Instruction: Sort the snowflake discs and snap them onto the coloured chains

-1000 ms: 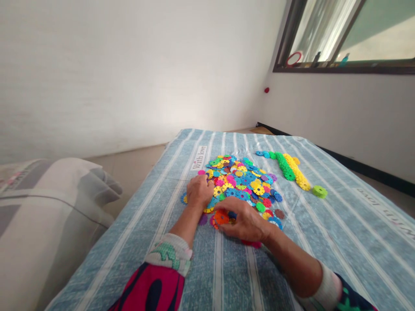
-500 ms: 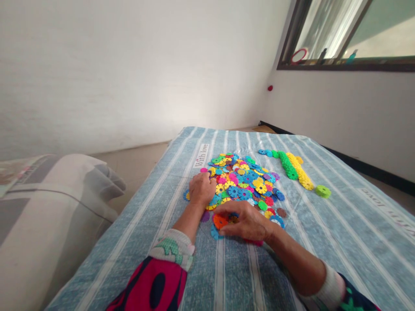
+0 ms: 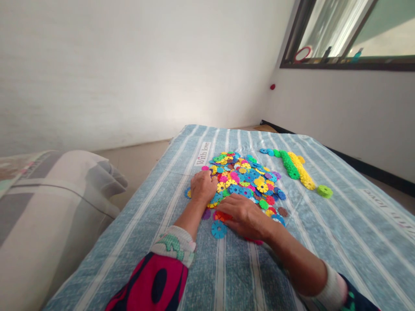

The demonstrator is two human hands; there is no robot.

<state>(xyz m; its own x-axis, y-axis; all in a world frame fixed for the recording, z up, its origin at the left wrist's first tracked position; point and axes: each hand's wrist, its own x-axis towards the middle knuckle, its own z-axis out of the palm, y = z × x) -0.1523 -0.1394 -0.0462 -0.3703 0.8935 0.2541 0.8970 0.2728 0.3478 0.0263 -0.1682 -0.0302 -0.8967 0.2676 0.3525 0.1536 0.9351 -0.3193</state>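
Observation:
A heap of colourful notched plastic discs is spread over the striped blue cloth. At the heap's left edge rests my left hand, its fingers curled in; whatever they hold is hidden. My right hand is at the near edge of the heap, thumb and fingers closed around an orange disc that shows only in part. Just below those fingertips lies a light blue disc, flat on the cloth. A purple disc sits between the two hands.
Right of the heap lie a green row and a yellow row of discs, with a lime green stack nearer. Grey and white bedding bulges at the left. A white wall and a window stand beyond.
My right hand has tipped over and its fingers have closed down over the orange disc. More of the light blue disc shows. My left hand has stayed in place.

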